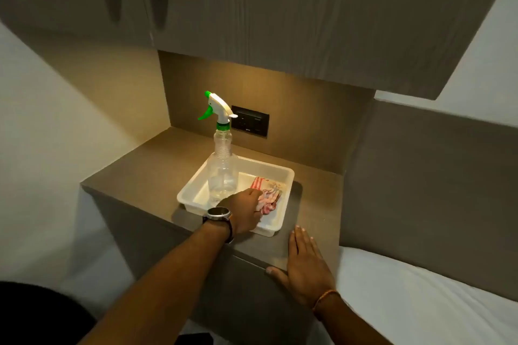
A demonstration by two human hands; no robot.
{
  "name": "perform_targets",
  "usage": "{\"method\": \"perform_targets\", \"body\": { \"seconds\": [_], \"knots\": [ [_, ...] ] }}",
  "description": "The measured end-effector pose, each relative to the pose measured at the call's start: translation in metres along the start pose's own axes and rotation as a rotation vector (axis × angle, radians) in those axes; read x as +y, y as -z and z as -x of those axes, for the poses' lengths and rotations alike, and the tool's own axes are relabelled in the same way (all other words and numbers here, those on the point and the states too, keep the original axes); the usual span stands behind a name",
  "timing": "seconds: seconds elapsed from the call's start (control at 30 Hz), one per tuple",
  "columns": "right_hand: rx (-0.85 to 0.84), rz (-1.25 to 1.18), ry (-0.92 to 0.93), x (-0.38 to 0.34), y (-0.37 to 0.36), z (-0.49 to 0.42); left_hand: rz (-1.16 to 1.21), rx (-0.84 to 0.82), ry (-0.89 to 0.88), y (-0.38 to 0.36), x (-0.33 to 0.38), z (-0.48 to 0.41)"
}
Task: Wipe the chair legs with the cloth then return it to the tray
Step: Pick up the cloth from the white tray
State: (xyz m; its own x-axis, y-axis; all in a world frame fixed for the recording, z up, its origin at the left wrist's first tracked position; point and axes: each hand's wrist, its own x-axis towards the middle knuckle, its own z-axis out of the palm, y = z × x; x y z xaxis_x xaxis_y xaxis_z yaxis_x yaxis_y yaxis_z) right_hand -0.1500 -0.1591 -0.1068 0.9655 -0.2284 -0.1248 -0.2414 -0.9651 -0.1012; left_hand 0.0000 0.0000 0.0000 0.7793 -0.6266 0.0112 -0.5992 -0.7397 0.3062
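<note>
A white plastic tray [280, 169] sits on a brown bedside counter. Inside it lies a crumpled pink-and-white striped cloth [267, 194]. My left hand [244, 208], with a watch on the wrist, reaches into the tray and its fingers are closed on the near edge of the cloth. My right hand [304, 266] rests flat on the counter's front right corner, fingers spread, holding nothing. No chair legs are in view.
A clear spray bottle [222, 159] with a green-and-white trigger stands in the tray's left part, close to my left hand. A black socket panel [251, 120] is on the back wall. Cabinets hang overhead. A white bed [420, 294] lies to the right.
</note>
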Motion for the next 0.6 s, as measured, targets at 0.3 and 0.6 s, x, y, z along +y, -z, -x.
{"method": "perform_targets", "body": {
  "seconds": [0.3,0.6],
  "knots": [
    [0.007,0.035,0.035,0.002,-0.005,-0.007,-0.091,-0.183,0.151,-0.024,0.012,-0.051],
    [0.053,0.049,0.033,-0.002,-0.005,-0.001,0.339,0.21,0.274,-0.012,0.009,-0.048]
  ]
}}
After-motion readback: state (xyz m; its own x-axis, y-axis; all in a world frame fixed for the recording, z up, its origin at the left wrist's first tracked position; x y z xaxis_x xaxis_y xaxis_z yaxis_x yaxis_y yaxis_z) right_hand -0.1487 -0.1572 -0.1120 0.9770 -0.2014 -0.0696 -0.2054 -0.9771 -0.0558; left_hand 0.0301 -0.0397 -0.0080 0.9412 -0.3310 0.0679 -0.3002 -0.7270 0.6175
